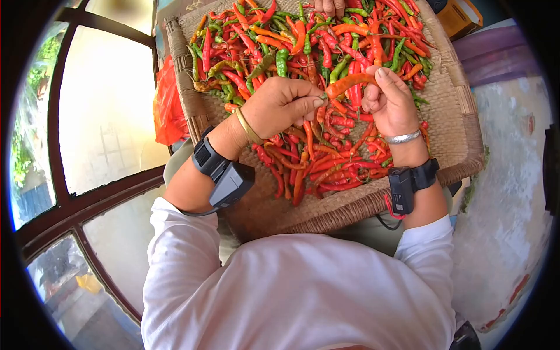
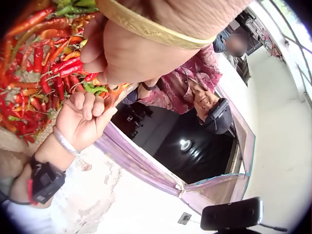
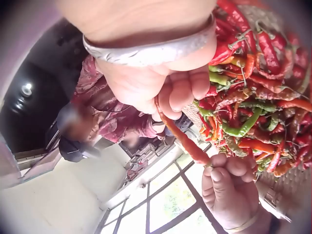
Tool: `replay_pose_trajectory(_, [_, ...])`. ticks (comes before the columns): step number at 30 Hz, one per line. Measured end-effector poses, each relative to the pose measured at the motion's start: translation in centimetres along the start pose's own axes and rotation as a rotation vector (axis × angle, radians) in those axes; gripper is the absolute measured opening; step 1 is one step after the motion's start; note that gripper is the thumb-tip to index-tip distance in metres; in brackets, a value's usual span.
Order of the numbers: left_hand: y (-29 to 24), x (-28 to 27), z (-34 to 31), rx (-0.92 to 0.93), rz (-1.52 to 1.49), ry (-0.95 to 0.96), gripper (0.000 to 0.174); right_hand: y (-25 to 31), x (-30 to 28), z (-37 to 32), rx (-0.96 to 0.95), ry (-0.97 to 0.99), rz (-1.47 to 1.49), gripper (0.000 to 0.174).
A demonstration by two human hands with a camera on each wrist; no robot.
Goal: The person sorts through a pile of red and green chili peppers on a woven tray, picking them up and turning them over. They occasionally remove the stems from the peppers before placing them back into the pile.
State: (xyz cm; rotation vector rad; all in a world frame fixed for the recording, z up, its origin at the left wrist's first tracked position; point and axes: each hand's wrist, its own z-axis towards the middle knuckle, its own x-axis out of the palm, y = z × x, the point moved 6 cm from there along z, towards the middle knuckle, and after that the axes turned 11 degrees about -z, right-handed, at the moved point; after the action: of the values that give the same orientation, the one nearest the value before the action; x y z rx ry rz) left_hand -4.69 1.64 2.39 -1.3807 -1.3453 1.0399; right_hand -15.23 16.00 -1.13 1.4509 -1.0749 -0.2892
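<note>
An orange-red chili pepper (image 1: 350,83) is stretched between the two hands above a heap of peppers. My left hand (image 1: 279,105) pinches its green stem end between thumb and forefinger. The other, thin end is pinched by my right hand (image 1: 392,104), whose remaining fingers curl toward the palm. The right wrist view shows the same pepper (image 3: 184,141) running from my right hand (image 3: 165,90) to my left hand (image 3: 229,192). Below lie red, orange and green peppers (image 1: 344,175) on a woven tray (image 1: 455,134).
Another person's hand (image 1: 330,7) reaches the tray's far side; that person (image 2: 180,85) wears a patterned pink top. A red plastic bag (image 1: 167,105) hangs at the tray's left, beside a framed window (image 1: 111,105). An orange-and-black box (image 1: 459,18) lies beyond the far right corner.
</note>
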Motion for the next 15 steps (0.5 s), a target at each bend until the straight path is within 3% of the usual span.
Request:
replay_pose_trajectory(3, [-0.5,0.3,-0.7,-0.136,-0.118,0.029,0.018,-0.3,0.0,0.1,0.013,0.016,-0.041,0.017])
replay_pose_trajectory(7, [-0.5,0.1,-0.6,-0.071,0.010,0.004,0.019,-0.1,0.3,0.1,0.009,0.055,-0.045,0.015])
replay_pose_trajectory(11, [-1.4,1.0,-1.6,-0.135,-0.083,0.072,0.020,0.7,0.6,-0.2,-0.039,0.080,-0.028,0.023])
replay_pose_trajectory(13, [-2.0,1.0,-2.0,-0.046,-0.468,0.095,0.021,1.3,1.2,-0.4,-0.058,0.093,0.109,0.036])
replay_pose_trajectory(14, [-1.9,0.7,-1.6,0.028,-0.575,0.060,0.021,0.6,0.8,0.0,-0.052,0.222,0.153,0.044])
replay_pose_trajectory(15, [-1.5,0.9,-1.4,0.030,-0.573,0.059,0.021,0.5,1.2,-0.2,-0.053,0.224,0.153,0.044])
